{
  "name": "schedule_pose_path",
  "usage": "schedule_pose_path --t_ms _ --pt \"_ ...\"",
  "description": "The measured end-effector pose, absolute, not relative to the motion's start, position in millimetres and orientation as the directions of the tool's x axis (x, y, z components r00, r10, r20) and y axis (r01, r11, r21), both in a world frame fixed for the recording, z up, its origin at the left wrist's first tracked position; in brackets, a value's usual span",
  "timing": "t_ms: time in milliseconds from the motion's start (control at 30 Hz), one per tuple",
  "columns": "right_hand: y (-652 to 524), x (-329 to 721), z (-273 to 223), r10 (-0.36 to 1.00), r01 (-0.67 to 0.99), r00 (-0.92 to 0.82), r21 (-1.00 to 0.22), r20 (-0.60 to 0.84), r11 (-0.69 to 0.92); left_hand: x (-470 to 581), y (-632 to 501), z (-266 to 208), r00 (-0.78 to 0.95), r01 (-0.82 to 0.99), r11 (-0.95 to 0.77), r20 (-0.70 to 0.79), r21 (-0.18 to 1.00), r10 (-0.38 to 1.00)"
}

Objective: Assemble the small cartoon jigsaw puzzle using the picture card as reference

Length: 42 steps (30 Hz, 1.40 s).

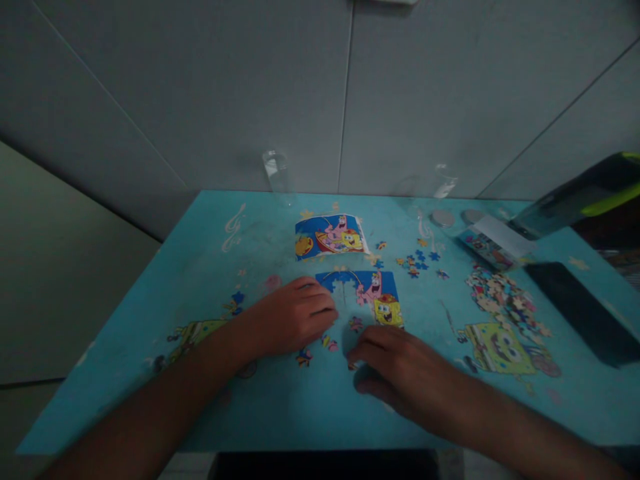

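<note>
A partly joined jigsaw puzzle point(385, 293) lies on the table, showing a pink starfish and a yellow sponge figure, with a gap at its middle and lower left. My left hand point(300, 313) rests over the puzzle's left side, fingers curled together and pointing right; whatever is under them is hidden. Below the puzzle's right part, my right hand point(395, 360) has bent fingers, with a small puzzle piece point(352, 366) at the fingertips. Between the hands lie loose pieces, among them a yellow-and-pink piece point(330, 343) and a dark orange-and-blue piece point(303, 357). Above sits the reference picture point(330, 237).
Loose blue pieces point(420, 260) are scattered right of the picture, and a larger pile point(505, 300) lies farther right. Nearby are a black phone-like slab point(583, 313), a printed packet point(487, 247), round lids point(443, 218), clear containers point(277, 175) and a dark bottle point(575, 197).
</note>
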State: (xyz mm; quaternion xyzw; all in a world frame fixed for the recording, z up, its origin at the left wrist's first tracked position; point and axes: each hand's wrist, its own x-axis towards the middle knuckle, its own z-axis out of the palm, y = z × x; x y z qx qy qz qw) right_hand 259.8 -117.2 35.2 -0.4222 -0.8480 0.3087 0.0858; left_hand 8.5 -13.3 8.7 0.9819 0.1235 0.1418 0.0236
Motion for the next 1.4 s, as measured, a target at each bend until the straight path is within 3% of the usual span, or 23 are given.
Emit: schedule_pose_path --t_ms 233,567,867,1167,1400 --pt "-111.5 265.8 34.5 0.782 0.659 -0.618 -0.598 -0.085 0.456 9.8 -13.1 11.8 0.929 0.226 -0.972 0.286 0.066 0.236" --pt "-95.9 275.6 32.6 0.849 0.737 -0.528 -0.483 0.026 0.473 -3.8 -2.1 14.3 0.911 0.292 -0.957 0.302 0.005 0.280" --pt "-89.1 277.9 36.2 0.869 0.730 -0.486 -0.503 0.095 0.463 -6.8 3.7 11.7 0.904 0.295 -0.956 0.322 0.001 0.279" --pt "-78.6 291.2 31.5 0.939 0.797 -0.286 -0.495 0.194 0.345 -11.1 9.0 11.0 0.890 0.316 -0.949 0.348 -0.005 0.295" --pt "-76.8 290.7 29.3 0.939 0.808 -0.283 -0.478 0.197 0.344 -11.3 11.0 11.0 0.898 0.305 -0.952 0.336 -0.015 0.283"
